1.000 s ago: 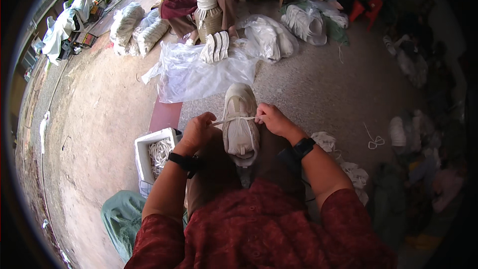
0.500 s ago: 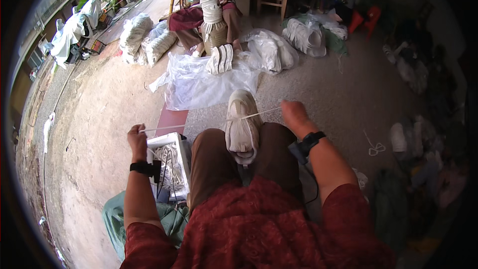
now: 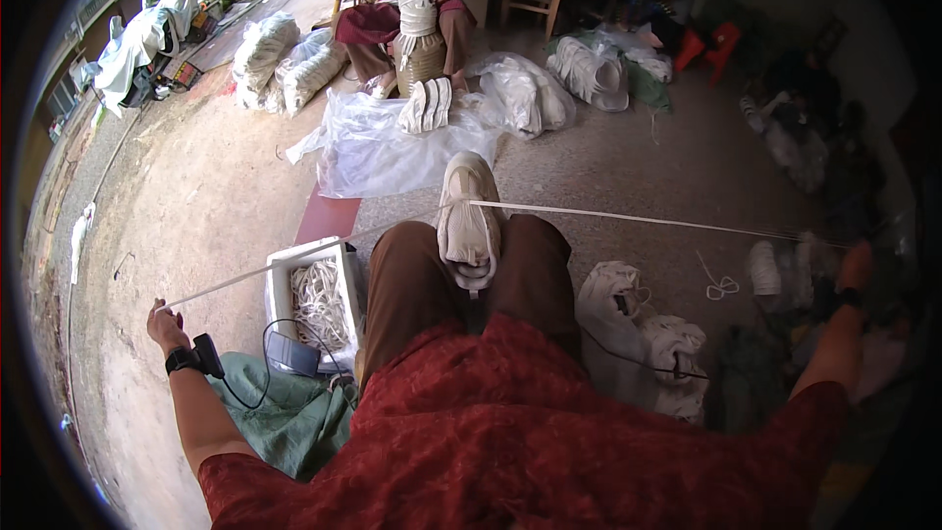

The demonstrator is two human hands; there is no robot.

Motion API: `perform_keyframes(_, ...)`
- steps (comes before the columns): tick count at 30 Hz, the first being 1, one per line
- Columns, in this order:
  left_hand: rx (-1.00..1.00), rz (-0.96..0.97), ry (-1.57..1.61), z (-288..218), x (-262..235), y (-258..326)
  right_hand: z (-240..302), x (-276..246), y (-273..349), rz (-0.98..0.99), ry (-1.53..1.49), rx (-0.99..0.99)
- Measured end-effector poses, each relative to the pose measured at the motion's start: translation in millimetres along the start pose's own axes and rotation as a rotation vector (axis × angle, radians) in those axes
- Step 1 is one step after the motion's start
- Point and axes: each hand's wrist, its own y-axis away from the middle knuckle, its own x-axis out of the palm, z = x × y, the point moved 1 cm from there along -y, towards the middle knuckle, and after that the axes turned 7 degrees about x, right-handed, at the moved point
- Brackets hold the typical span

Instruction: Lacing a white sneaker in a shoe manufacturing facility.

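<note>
A white sneaker (image 3: 467, 236) is held upright between my knees, its toe pointing away from me. A white shoelace (image 3: 608, 215) crosses the upper part of the shoe and stretches out taut to both sides. My left hand (image 3: 169, 328), far out to the left, pinches one end of the lace. Far out to the right, in shadow, my right hand (image 3: 856, 265) is closed on the other end. Both arms are spread wide.
A white foam box (image 3: 278, 309) full of loose laces (image 3: 319, 302) stands by my left knee, with green cloth (image 3: 289, 412) nearer me. White shoes (image 3: 613, 304) lie right of my legs. Ahead, a seated person (image 3: 422, 0) handles a stack of shoe pieces beside plastic bags (image 3: 392, 152).
My hands have moved far apart and toward me, drawing the lace out long on both sides of the shoe. White shoes by my right leg now show.
</note>
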Motion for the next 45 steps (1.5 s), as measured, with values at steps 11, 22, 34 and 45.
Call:
perform_keyframes(11,-0.073,0.546,-0.898,69.9,-90.7,6.4,367.0,-29.3,193.8,1.354,-1.45,0.305)
perform_keyframes(22,0.231,1.691,-0.065,-50.7,257.1,355.4,627.8,-208.2,303.4,0.952,-1.063,-1.266)
perform_keyframes(34,0.988,1.744,-0.205,-47.8,323.5,405.2,650.0,-186.1,318.5,1.687,-1.867,-0.032)
perform_keyframes(45,0.573,1.702,-0.064,-43.2,323.2,408.0,662.5,-205.8,336.3,0.658,-1.528,-0.607)
